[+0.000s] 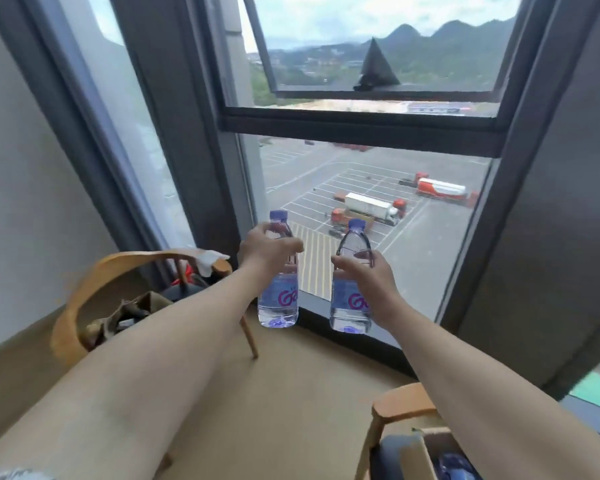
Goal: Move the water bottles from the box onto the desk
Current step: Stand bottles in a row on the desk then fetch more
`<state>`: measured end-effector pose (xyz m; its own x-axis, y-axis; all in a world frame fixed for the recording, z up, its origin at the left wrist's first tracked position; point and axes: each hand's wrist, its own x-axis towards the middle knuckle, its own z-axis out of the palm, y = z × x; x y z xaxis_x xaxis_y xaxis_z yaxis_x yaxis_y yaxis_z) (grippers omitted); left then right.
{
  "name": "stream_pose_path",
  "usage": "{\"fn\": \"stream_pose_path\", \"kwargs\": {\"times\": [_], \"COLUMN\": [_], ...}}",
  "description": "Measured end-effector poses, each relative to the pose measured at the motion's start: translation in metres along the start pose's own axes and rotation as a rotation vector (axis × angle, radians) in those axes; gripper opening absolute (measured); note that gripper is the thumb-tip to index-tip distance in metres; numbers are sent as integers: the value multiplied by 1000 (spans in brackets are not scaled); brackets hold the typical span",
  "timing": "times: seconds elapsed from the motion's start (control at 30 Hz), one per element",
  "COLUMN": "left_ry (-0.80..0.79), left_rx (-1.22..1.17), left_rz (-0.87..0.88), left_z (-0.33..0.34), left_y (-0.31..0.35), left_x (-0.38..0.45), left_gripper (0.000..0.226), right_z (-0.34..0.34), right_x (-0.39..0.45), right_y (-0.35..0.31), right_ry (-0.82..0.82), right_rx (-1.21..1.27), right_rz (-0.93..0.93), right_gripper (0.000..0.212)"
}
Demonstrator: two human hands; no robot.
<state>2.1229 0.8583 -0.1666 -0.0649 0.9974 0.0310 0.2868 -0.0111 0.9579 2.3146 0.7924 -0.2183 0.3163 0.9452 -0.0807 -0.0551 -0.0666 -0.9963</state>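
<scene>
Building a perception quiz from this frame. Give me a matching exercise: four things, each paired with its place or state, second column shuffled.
Things:
1. left hand
2. right hand
3. cardboard box
4. wooden chair

Places or states:
A. bottom of the view, beside the right forearm
B. left of the view, cluttered seat
C. grips the left bottle, whose cap sits higher in the view
D. grips the right bottle, whose cap sits lower in the view

Pairs: 1-C, 2-D, 3-A, 4-B

The box (426,452) is cut off by the bottom edge, its blurred blue contents perhaps bottle caps.
</scene>
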Motion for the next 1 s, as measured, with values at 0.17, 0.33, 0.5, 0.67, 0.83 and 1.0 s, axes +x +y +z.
{"fn": "stream_pose_path", "kwargs": {"times": [0.17,0.33,0.5,0.67,0.83,1.0], "left_ry": [200,363,499,633,730,880], "left_rx": [21,-45,2,66,107,74], "left_rz": [-61,-90,-119,-141,-176,-265], "left_z": [-105,-211,-329,-442,-553,-647], "left_y": [-18,-39,-71,-101,-126,-159], "left_x": [-11,-42,-81,-117,-157,-208], "left_gripper": [37,36,35,32,38,38], "right_z": [103,211,324,437,544,635], "right_x": [-19,-52,-105,-173,-237,-303], "right_y": [-16,-22,-17,-11,-8,2], "right_ry": [-189,-348,-480,-638,-780,-947], "right_rx": [-1,-3,-35,-4,20,37], "right_rz": [-50,-83,-111,-135,-108,-51], "right_gripper": [53,49,52,50,52,51]}}
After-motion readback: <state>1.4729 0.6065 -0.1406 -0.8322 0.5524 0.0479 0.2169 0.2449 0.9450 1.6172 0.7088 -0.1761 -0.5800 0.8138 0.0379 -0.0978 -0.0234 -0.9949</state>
